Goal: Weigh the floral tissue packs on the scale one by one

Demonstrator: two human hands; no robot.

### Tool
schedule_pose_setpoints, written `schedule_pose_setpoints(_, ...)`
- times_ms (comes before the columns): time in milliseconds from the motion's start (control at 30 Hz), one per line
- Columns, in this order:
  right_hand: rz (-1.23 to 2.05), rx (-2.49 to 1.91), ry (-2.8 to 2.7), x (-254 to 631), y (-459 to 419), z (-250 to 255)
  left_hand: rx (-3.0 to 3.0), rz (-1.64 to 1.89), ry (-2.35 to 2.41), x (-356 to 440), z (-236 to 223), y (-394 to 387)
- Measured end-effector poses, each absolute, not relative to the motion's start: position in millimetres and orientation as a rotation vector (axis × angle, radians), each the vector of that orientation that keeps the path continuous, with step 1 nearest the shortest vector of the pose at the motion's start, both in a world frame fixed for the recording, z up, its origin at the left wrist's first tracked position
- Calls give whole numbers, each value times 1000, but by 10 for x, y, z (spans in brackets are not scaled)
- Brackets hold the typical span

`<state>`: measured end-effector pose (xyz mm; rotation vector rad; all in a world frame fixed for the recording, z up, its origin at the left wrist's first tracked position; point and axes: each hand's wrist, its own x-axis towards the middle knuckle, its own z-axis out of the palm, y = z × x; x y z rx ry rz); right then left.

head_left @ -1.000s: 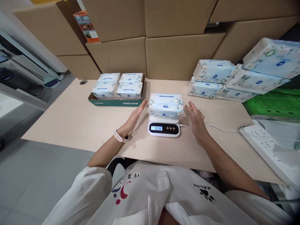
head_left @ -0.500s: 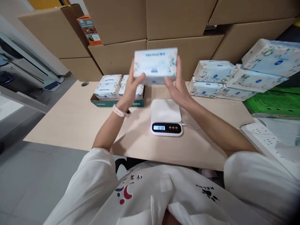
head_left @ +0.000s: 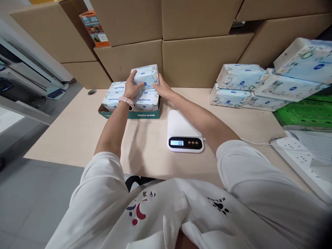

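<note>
Between both hands is a tissue pack (head_left: 146,75), blue and white with a floral print, at the back right of a green tray (head_left: 145,115). My left hand (head_left: 132,88) grips its left side, and my right hand (head_left: 163,87) its right side. More tissue packs (head_left: 146,101) sit in the tray, in front of the held one and to its left. Whether the held pack rests on another is hidden. Right of the tray, partly under my right forearm, stands a white digital scale (head_left: 178,124) with nothing on its plate; its display reads 0.0.
Several tissue packs (head_left: 230,98) are stacked at the back right, beside a green crate (head_left: 298,112). A white power strip (head_left: 302,155) lies on the right, with a cable running toward the scale. Cardboard boxes (head_left: 202,62) line the back of the table (head_left: 77,138).
Both hands have carried the tissue pack left and down, from above the scale to the green tray. The scale's display went from 103.8 to 0.0.
</note>
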<state>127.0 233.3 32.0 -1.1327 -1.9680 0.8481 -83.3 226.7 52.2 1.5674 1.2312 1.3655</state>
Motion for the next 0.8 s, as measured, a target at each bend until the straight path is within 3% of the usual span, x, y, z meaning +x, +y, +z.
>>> schedule_pose_setpoints(100, 761, -1233, -1941, 1600, 2132, 344, 1650, 1357, 1437, -773, 583, 2242)
schedule_pose_setpoints(233, 257, -1325, -1969, 2460, 1781, 385, 1809, 1439, 1621, -456, 749, 2062)
schedule_pose_setpoints(433, -290, -1473, -1285, 3935, 1373, 397, 1578, 1445, 1153, 495, 938, 1783)
schedule_pose_setpoints(600, -141, -1566, -1001, 4394, 1143, 278, 1228, 1046, 861, 1446, 1041, 1672)
schedule_pose_setpoints(800, -2, -1616, -986, 4272, 1142, 248, 1075, 859, 729, 2231, 975, 1611)
